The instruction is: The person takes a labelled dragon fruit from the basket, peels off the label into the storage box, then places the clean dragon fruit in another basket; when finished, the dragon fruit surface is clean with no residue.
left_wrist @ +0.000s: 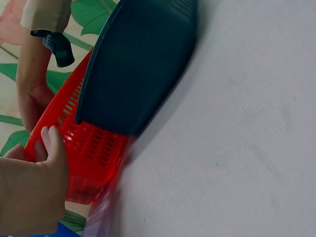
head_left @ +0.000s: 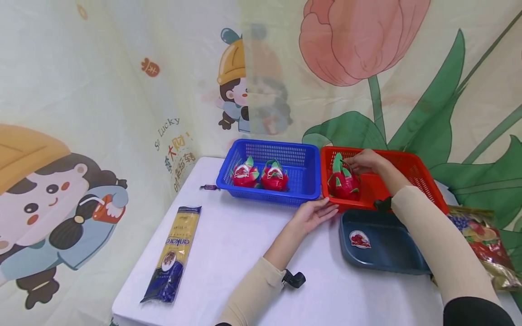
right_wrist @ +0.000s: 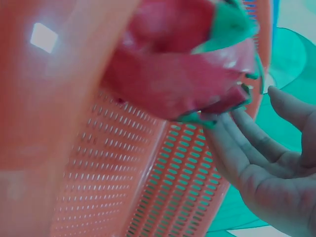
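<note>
A red and green dragon fruit (head_left: 344, 183) (right_wrist: 182, 84) lies in the left end of a red basket (head_left: 403, 155) (left_wrist: 89, 153) (right_wrist: 163, 187). My right hand (head_left: 364, 162) (right_wrist: 266, 163) reaches into the basket and touches the fruit's leafy end with nearly straight fingers, thumb held apart. Flat on the white table (head_left: 244, 244), my left hand (head_left: 316, 213) (left_wrist: 34, 192) presses straight fingers against the red basket's front left corner. A dark blue tray (head_left: 387, 253) (left_wrist: 143, 64) lies just in front of the basket.
A blue basket (head_left: 269, 195) left of the red one holds two more dragon fruits (head_left: 244, 174). A long pasta packet (head_left: 173, 253) lies at the table's left, a small purple sweet (head_left: 210, 187) near the blue basket, a shiny snack bag (head_left: 485, 244) at the right edge.
</note>
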Motion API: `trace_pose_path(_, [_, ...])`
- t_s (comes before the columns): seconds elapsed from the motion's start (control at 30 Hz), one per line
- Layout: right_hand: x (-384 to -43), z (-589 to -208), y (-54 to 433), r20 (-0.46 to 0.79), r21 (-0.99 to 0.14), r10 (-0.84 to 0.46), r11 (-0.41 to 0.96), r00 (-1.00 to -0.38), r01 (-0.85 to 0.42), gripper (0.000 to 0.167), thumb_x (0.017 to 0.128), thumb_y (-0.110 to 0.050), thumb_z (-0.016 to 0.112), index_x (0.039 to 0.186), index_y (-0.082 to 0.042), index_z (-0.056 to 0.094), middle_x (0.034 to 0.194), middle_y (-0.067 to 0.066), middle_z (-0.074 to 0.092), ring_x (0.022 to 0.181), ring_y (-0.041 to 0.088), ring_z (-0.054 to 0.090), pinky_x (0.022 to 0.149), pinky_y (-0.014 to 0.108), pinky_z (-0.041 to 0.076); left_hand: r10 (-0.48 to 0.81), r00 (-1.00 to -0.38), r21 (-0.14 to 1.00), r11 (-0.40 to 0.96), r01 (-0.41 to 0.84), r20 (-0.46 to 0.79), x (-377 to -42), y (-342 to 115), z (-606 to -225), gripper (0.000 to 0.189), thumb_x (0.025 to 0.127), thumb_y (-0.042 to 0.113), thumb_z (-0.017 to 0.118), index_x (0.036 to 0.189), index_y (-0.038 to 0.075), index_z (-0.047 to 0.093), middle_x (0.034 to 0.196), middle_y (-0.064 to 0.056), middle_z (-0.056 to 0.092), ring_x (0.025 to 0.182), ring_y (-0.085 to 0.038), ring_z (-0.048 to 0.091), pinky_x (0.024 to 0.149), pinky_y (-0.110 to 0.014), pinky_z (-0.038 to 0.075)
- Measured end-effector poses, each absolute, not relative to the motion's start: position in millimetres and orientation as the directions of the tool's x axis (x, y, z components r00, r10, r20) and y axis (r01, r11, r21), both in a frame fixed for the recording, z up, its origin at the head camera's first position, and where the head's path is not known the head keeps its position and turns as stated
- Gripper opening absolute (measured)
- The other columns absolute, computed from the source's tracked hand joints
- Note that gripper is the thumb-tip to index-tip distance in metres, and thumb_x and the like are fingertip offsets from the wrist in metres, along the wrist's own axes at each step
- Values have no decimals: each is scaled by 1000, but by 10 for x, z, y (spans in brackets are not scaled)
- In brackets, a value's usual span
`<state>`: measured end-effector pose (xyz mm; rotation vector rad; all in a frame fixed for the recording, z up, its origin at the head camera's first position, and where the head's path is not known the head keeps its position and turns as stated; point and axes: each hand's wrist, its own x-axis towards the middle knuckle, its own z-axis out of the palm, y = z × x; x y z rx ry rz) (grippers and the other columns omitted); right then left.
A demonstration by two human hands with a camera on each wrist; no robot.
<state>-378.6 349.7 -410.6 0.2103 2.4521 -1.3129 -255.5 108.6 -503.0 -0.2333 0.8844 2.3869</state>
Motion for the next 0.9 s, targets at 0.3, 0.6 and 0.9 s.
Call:
trace_pose_path(0.3, [-3683,-3989,3517,-301,-786,3,566,-954,250,60,109,-33,55,144,16,49,145,36,53,132,48,56,112,54,47,447,-814,556,-595,-580,-370,-2517,983,-5020,21,102,4,63,121,-1,67,130,-25,68,128,-39,63,111,-51,48])
trace_pose_path(0.6, [-3522,-3879,3471,-196,-820,29,544,-980,180,58,111,-33,51,147,12,49,145,36,53,133,47,55,112,49,47,406,-819,598,-559,-574,-407,-2489,627,-4927,11,102,3,63,105,-2,72,99,-14,72,104,-29,69,112,-56,46])
trace_pose_path(0.9, [-3374,-3783,3212,-107,-885,74,447,-992,129,53,110,-30,53,148,7,51,145,32,56,132,41,58,109,45,48,349,-840,606,-583,-541,-414,-2482,160,-4884,15,102,3,63,89,4,69,97,-11,65,107,-29,65,114,-60,44])
